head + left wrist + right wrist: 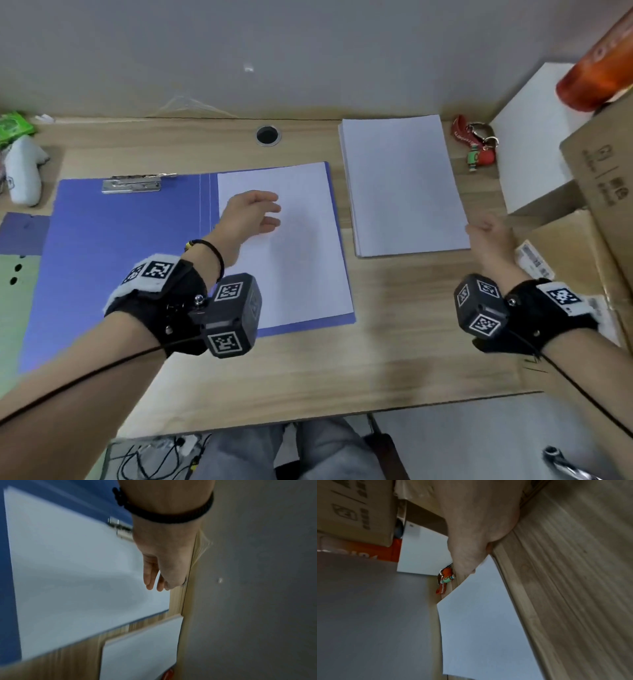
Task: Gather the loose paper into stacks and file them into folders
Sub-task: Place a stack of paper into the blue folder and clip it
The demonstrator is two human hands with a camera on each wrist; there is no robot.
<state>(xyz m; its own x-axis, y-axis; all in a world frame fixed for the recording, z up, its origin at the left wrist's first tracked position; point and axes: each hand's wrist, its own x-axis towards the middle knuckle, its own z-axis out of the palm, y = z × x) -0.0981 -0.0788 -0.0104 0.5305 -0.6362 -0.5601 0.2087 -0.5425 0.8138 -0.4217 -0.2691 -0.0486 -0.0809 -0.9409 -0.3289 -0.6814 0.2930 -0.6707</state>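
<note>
The open blue folder (130,260) is lying flat on the desk (394,342) with a sheet of paper (301,260) resting on its right-hand panel. The thick paper stack (404,185) is sitting just to the right of the folder, its long axis running away from the person and tilting slightly to the left at the far end. The right hand (493,236) is positioned at the stack's near right corner, fingers loosely extended; whether it is touching the corner cannot be determined. The left hand (251,214) is hovering above the sheet in the folder, fingers relaxed and holding nothing. The right hand is the nearer one to the stack, so the next pickup is probably falling to it, with the transfer running leftward toward the folder.
</note>
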